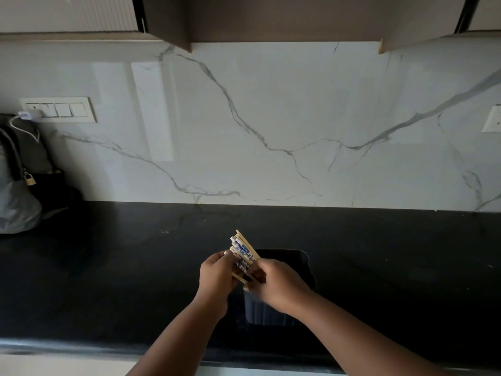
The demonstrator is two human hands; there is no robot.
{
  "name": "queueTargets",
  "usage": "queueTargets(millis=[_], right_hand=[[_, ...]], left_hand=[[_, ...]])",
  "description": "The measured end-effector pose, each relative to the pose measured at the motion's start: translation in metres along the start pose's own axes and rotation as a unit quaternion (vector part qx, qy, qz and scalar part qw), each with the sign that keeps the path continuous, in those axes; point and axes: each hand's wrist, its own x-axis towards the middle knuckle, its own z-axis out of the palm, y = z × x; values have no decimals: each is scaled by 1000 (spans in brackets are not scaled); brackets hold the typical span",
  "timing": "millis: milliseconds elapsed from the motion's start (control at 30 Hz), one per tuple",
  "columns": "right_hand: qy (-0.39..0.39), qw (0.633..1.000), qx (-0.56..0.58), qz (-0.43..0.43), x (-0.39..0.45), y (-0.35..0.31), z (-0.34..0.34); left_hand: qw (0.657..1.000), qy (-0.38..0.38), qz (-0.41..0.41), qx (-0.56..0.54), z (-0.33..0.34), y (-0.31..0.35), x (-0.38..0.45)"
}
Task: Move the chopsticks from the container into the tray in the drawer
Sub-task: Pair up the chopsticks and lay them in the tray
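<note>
A bundle of wooden chopsticks (pixel 243 251) with blue-and-white patterned tops sticks up and to the left above a dark ribbed container (pixel 273 313) on the black counter. My left hand (pixel 217 278) grips the bundle from the left. From the right, my right hand (pixel 273 283) pinches the same sticks over the container's mouth. The lower ends of the chopsticks are hidden behind my fingers. No drawer or tray is in view.
The black countertop (pixel 122 267) runs across the view, with its front edge (pixel 81 346) near me. A grey bag with a padlock (pixel 19 185) stands at the far left below a switch plate with a plugged charger (pixel 58 109). Marble backsplash and overhead cabinets lie behind.
</note>
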Motion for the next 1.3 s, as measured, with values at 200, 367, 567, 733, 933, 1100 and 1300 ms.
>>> queueTargets(millis=[200, 367, 567, 733, 933, 1100, 1300], right_hand=[[-2, 1000, 26, 11, 12, -2, 3], [-91, 995, 29, 11, 22, -3, -7], [-108, 993, 34, 23, 27, -8, -30], [14, 983, 183, 12, 34, -19, -85], [107, 922, 371, -5, 38, -34, -150], [110, 894, 434, -15, 43, -45, -165], [114, 889, 443, -15, 42, -53, -170]], left_hand=[[984, -25, -62, -163, -1, 5, -5], [983, -51, -43, -170, 0, 6, -14], [990, -61, -11, -125, 1, 12, -14], [995, -92, -11, -48, -12, 20, -3], [982, -171, 70, 49, 1, 44, -8], [950, -247, 137, 132, 36, 78, -15], [952, -254, 135, 108, 57, 90, -19]])
